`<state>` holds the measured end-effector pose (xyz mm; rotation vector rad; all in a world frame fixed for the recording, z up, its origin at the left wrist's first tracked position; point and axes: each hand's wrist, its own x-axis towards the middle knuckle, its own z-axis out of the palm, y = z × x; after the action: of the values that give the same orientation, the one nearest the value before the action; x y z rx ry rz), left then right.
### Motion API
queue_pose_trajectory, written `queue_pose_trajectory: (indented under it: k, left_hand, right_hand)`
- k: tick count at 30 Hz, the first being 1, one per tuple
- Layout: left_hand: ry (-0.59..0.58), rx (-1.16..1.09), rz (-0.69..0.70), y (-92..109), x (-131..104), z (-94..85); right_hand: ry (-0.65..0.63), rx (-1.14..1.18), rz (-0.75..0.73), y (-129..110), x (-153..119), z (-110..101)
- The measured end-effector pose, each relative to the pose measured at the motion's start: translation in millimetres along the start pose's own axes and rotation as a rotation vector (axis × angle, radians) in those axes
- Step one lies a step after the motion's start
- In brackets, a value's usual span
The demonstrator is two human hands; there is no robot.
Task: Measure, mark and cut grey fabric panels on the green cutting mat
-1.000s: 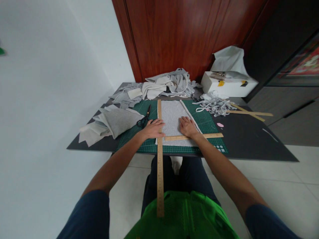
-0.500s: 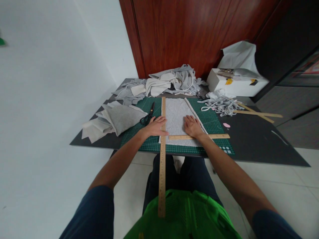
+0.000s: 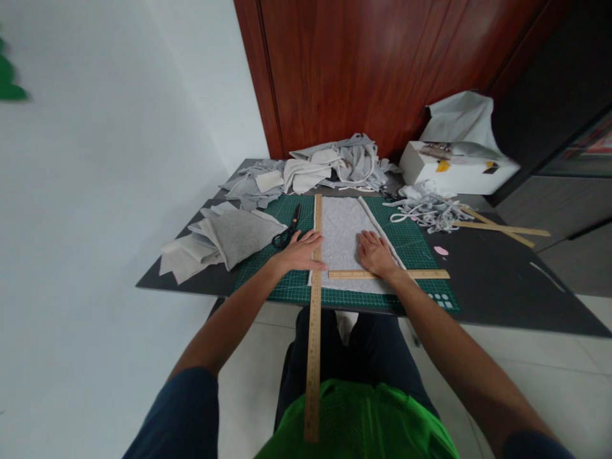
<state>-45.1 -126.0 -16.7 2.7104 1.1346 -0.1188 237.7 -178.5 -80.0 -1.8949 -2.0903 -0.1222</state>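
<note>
A piece of light grey fabric (image 3: 340, 220) lies flat on the green cutting mat (image 3: 408, 236). Along its left edge runs a long wooden ruler (image 3: 313, 344), which reaches past the table's front edge toward my body. My left hand (image 3: 302, 250) rests flat across this ruler, fingers stretched out. On the fabric, my right hand (image 3: 375, 252) lies with its fingers extended and its palm down. A shorter wooden ruler (image 3: 428, 274) crosses the lower part of the fabric, partly under my right wrist. Black scissors (image 3: 288, 233) lie just beyond my left hand.
Folded grey fabric (image 3: 243, 236) is on the table's left side. A heap of cloth (image 3: 335, 162) runs along the back. To the right are tangled fabric strips (image 3: 428, 207), crossed wooden strips (image 3: 507, 227), a pink scrap (image 3: 440, 250) and a white box (image 3: 459, 172).
The whole view has shifted slightly, with the table lower in the picture. Both hands stay in the same places on the ruler and fabric.
</note>
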Motion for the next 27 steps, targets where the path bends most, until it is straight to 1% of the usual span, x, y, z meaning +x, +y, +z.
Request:
queue_pose_trajectory:
  k: [6, 13, 16, 19, 22, 25, 27]
  left_hand:
    - [-0.040, 0.006, -0.014, -8.6, -3.3, -7.2]
    - [-0.010, 0.003, -0.002, -12.1, -6.5, -5.0]
    - [-0.008, -0.009, 0.008, -15.2, -6.8, -5.3]
    - [-0.010, -0.030, 0.022, -20.4, -4.5, -7.9]
    - [0.012, -0.022, 0.032, -25.8, 0.7, -11.8]
    - [0.042, -0.014, 0.042, -30.5, 6.1, -15.7]
    - [0.043, -0.019, 0.054, -33.4, 8.1, -17.6]
  right_hand:
    - [0.013, 0.020, 0.006, -2.3, -0.8, -0.1]
    - [0.020, 0.021, 0.010, -2.4, -1.0, 1.1]
    - [0.019, 0.018, -0.011, 0.4, 2.3, -3.2]
    - [-0.018, 0.016, -0.020, -2.9, 12.7, -12.0]
    - [-0.025, 0.061, -0.002, -19.5, 31.2, -15.6]
    - [0.051, 0.240, -0.110, -47.1, 52.5, -8.5]
    - [0.076, 0.308, -0.202, -66.1, 63.7, -1.2]
